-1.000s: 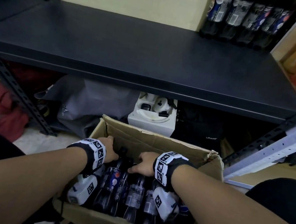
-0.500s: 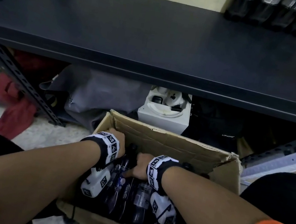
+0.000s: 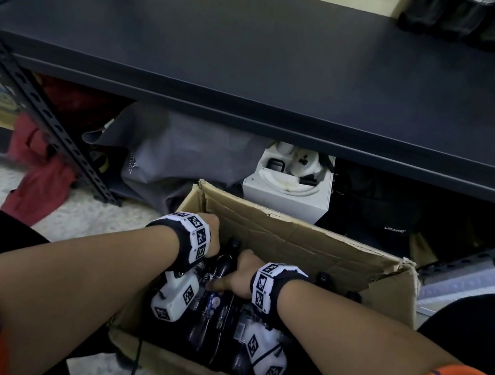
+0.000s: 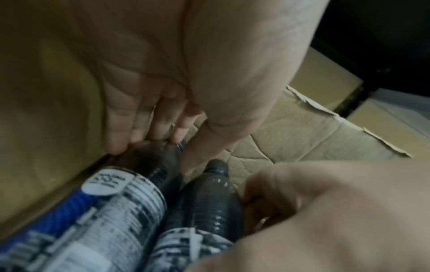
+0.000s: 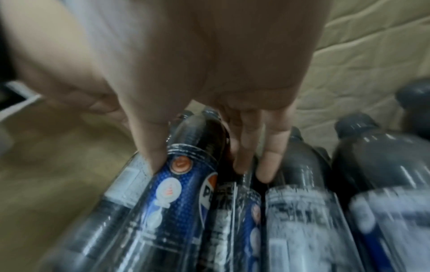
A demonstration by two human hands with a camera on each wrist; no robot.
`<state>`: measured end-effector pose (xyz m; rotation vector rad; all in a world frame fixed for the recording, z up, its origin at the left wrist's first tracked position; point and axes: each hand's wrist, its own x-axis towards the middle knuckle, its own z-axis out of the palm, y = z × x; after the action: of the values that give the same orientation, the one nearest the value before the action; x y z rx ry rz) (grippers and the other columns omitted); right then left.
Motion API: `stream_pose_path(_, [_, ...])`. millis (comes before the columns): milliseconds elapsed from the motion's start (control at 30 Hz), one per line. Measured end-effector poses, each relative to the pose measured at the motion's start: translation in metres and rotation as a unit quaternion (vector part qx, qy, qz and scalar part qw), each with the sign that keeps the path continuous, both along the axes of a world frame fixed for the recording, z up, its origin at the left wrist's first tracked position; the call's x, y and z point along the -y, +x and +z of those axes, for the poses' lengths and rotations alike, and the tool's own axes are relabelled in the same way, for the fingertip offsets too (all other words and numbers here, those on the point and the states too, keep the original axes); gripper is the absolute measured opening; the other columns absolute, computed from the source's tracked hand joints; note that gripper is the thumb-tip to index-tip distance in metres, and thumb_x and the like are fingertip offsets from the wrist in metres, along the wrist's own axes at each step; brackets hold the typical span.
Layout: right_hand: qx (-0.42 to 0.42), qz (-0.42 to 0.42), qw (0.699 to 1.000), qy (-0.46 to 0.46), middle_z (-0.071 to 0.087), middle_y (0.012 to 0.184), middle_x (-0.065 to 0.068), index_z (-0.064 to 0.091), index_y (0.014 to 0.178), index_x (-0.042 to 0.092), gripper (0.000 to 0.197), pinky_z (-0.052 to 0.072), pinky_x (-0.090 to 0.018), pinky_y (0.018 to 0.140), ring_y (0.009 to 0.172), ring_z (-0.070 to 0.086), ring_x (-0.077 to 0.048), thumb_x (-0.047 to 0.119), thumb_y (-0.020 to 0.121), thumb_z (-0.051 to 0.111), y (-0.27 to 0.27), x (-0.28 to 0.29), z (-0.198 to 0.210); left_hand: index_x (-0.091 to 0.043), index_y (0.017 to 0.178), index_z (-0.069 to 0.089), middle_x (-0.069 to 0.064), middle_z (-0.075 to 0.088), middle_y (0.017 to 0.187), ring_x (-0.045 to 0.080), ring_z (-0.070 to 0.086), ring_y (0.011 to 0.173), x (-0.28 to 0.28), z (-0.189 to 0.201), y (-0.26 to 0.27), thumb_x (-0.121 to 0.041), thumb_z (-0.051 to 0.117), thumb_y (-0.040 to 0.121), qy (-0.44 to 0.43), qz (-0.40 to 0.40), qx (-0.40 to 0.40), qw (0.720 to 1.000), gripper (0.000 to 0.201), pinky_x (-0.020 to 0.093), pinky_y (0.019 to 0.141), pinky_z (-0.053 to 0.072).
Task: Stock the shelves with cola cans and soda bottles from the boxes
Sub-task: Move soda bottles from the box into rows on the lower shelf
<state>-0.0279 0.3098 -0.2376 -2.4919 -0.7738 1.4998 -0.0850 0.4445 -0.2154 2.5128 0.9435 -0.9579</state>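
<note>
We see dark plastic soda bottles point(image 3: 214, 308) lying packed side by side in an open cardboard box point(image 3: 289, 239) on the floor, their black caps pointing toward the far wall of the box. The bottles are smooth and glossy, with ribbed shoulders and wrap labels in blue, white and black print.

The left hand point(image 4: 149, 95) reaches down along the box's left wall to the outermost bottle point(image 4: 111, 202); its fingertips point(image 4: 116, 145) and thumb close around the bottle's neck, just at the cap. The right hand point(image 5: 209, 88) is on the next bottle over point(image 5: 177, 198): its thumb presses one side of the blue-labelled shoulder, and its fingers point(image 5: 267, 163) dig into the gap on the other side, pinching that bottle between them. Both wrists carry white bands printed with black square markers.

The box's walls are creased brown corrugated card, torn at the right corner. Above it runs a flat black metal shelf point(image 3: 260, 59) with more bottles point(image 3: 483, 23) standing at its far right corner. Under the shelf lie a grey fabric bag point(image 3: 179, 157), a white moulded tray point(image 3: 289, 184) and red cloth point(image 3: 39, 183).
</note>
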Motion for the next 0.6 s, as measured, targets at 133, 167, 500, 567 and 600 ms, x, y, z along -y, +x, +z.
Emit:
stream_pose_path(133, [-0.032, -0.072, 0.997, 0.008, 0.045, 0.144, -0.012, 0.017, 0.15, 0.009, 0.129, 0.052, -0.047, 0.101, 0.125, 0.053, -0.034, 0.049, 0.055, 0.095, -0.002, 0.0, 0.001, -0.017, 0.109, 0.045, 0.009, 0.065, 0.094, 0.029, 0.066, 0.081, -0.005, 0.009, -0.003, -0.028, 0.06, 0.075, -0.02, 0.025, 0.009, 0.999, 0.039, 0.043, 0.078, 0.059])
stream_pose_path(167, [-0.064, -0.105, 0.992, 0.017, 0.044, 0.141, -0.012, 0.015, 0.148, 0.013, 0.126, 0.057, -0.05, 0.094, 0.117, 0.057, -0.034, 0.04, 0.056, 0.096, -0.003, 0.001, 0.003, -0.018, 0.113, 0.044, 0.009, 0.064, 0.096, 0.03, 0.065, 0.083, -0.005, 0.008, -0.004, -0.03, 0.06, 0.072, -0.029, 0.036, 0.004, 0.999, 0.045, 0.043, 0.08, 0.059])
stream_pose_path(500, [-0.105, -0.238, 0.961, 0.089, 0.057, 0.123, -0.004, 0.033, 0.141, 0.025, 0.099, 0.061, -0.051, 0.083, 0.103, 0.063, -0.029, 0.031, 0.055, 0.081, -0.003, 0.018, 0.018, -0.012, 0.124, 0.061, 0.009, 0.067, 0.112, 0.026, 0.067, 0.099, 0.008, -0.011, -0.005, -0.032, 0.075, 0.076, -0.078, 0.046, -0.009, 0.996, 0.054, 0.039, 0.087, 0.06])
stream_pose_path(567, [-0.1, -0.264, 0.954, 0.106, 0.065, 0.113, -0.007, 0.043, 0.127, 0.028, 0.092, 0.061, -0.054, 0.081, 0.098, 0.068, -0.031, 0.034, 0.041, 0.076, 0.002, 0.019, 0.009, -0.013, 0.134, 0.051, 0.013, 0.063, 0.122, 0.028, 0.064, 0.104, 0.011, -0.014, -0.005, -0.031, 0.075, 0.079, -0.087, 0.061, -0.012, 0.994, 0.063, 0.038, 0.087, 0.059])
stream_pose_path(600, [-0.108, -0.275, 0.949, 0.112, 0.066, 0.112, -0.007, 0.045, 0.125, 0.029, 0.092, 0.062, -0.055, 0.08, 0.098, 0.069, -0.031, 0.035, 0.038, 0.075, 0.003, 0.019, 0.004, -0.011, 0.136, 0.049, 0.013, 0.062, 0.123, 0.028, 0.064, 0.104, 0.012, -0.015, -0.005, -0.029, 0.074, 0.082, -0.093, 0.062, -0.013, 0.994, 0.062, 0.036, 0.083, 0.059])
